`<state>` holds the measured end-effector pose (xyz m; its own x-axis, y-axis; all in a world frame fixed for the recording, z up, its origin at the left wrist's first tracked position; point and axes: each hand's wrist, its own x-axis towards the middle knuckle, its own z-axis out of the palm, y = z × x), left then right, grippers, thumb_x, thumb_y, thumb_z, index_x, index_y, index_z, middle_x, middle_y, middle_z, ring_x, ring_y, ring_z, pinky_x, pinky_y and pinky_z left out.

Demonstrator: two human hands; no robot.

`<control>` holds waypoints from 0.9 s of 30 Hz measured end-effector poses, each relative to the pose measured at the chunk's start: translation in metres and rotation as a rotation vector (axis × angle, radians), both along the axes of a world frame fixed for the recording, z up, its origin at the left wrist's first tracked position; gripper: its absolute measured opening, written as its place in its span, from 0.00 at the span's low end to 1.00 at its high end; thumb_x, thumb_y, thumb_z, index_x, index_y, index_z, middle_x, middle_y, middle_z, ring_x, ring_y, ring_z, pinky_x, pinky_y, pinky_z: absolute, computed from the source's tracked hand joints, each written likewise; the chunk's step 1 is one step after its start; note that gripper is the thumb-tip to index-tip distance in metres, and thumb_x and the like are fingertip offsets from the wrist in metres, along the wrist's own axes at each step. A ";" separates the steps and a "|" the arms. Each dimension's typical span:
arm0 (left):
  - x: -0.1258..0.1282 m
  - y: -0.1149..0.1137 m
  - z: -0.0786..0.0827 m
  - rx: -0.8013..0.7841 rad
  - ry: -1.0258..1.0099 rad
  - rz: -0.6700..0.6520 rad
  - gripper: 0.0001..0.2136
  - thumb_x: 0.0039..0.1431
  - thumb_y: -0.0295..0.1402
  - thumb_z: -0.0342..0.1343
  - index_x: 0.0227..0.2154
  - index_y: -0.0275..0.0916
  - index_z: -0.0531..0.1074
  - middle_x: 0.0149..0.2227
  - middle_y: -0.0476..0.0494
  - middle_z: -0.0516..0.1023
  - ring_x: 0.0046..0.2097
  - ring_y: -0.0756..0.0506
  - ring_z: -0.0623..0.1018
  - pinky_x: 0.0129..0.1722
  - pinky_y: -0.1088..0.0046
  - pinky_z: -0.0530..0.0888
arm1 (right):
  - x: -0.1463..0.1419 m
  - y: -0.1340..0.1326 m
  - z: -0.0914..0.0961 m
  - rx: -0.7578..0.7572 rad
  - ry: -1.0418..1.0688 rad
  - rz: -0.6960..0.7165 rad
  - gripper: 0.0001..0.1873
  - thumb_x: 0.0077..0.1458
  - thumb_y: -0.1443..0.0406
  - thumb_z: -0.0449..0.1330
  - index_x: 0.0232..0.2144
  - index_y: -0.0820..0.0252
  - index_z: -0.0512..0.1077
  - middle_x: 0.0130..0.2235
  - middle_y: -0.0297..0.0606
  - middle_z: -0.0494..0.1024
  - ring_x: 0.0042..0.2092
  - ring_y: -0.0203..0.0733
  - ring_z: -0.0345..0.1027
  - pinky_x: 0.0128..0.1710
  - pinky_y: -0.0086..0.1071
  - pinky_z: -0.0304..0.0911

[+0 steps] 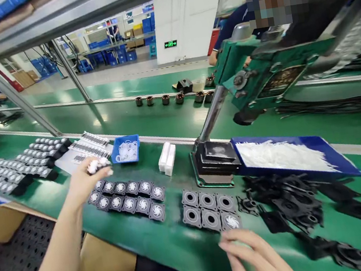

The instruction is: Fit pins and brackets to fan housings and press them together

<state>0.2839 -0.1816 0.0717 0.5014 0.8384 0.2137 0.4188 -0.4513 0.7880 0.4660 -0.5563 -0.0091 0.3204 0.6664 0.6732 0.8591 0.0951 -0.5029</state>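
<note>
In this block I'd call one swirled frame (231,221) done, five bare frames (208,208) left; left hand (86,176) curled round white pieces (98,164), right hand (252,251) half-spread, looks empty.

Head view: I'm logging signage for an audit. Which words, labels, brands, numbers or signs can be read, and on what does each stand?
No words, brands or numbers are legible.
Green sign on the white wall: a pictogram flanked by arrows.
Nameplate on the green machine: too blurred to read.
White sheets on the bench: dark marks, too small to read.
</note>
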 end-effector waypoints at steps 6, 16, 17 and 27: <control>0.041 -0.137 -0.013 -0.294 -0.294 -0.497 0.09 0.50 0.32 0.68 0.32 0.40 0.73 0.37 0.45 0.75 0.40 0.45 0.75 0.41 0.71 0.72 | -0.004 0.051 0.038 -0.037 0.441 0.225 0.25 0.62 0.67 0.59 0.60 0.54 0.62 0.50 0.45 0.73 0.43 0.39 0.73 0.43 0.34 0.75; 0.070 -0.198 -0.053 -0.956 -0.367 -0.429 0.13 0.48 0.34 0.70 0.35 0.39 0.76 0.32 0.48 0.76 0.33 0.48 0.75 0.35 0.73 0.75 | -0.002 0.036 0.015 -0.073 0.620 0.104 0.17 0.61 0.63 0.62 0.51 0.56 0.67 0.40 0.38 0.79 0.39 0.36 0.76 0.40 0.29 0.74; 0.071 -0.198 -0.053 -0.978 -0.377 -0.399 0.13 0.47 0.35 0.70 0.34 0.39 0.75 0.32 0.48 0.76 0.32 0.49 0.75 0.34 0.73 0.76 | 0.004 0.031 0.015 -0.062 0.617 0.036 0.15 0.61 0.63 0.62 0.50 0.56 0.67 0.39 0.37 0.79 0.38 0.36 0.76 0.39 0.28 0.74; 0.070 -0.192 -0.057 -0.872 -0.340 -0.442 0.11 0.51 0.36 0.68 0.37 0.41 0.77 0.35 0.49 0.73 0.34 0.47 0.78 0.40 0.70 0.80 | 0.072 0.014 0.013 -0.327 -0.044 -0.214 0.05 0.65 0.65 0.56 0.42 0.58 0.70 0.36 0.40 0.78 0.38 0.43 0.73 0.40 0.38 0.71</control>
